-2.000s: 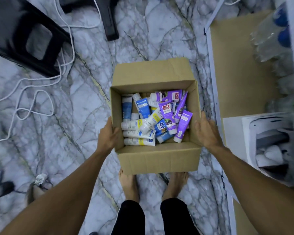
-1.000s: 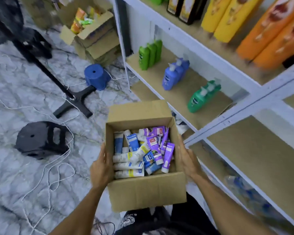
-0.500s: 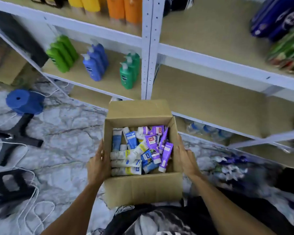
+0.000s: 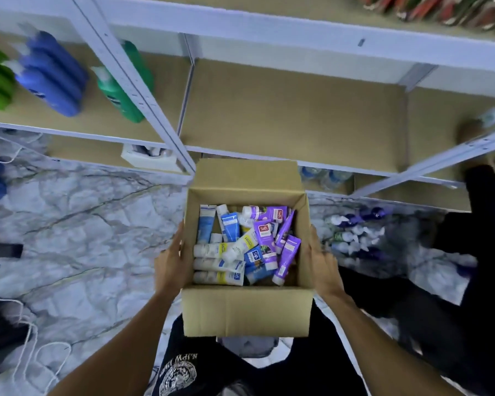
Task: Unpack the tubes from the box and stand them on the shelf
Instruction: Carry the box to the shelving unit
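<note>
box (image 4: 246, 310) | left hand (image 4: 169, 264), right hand (image 4: 323, 264) on sides | purple tubes (image 4: 265, 242) "safi"

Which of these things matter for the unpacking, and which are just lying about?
For the job: cardboard box, tubes, bare shelf, left hand, right hand.
Just lying about: blue pump bottles, green pump bottle, clear bottles.
</note>
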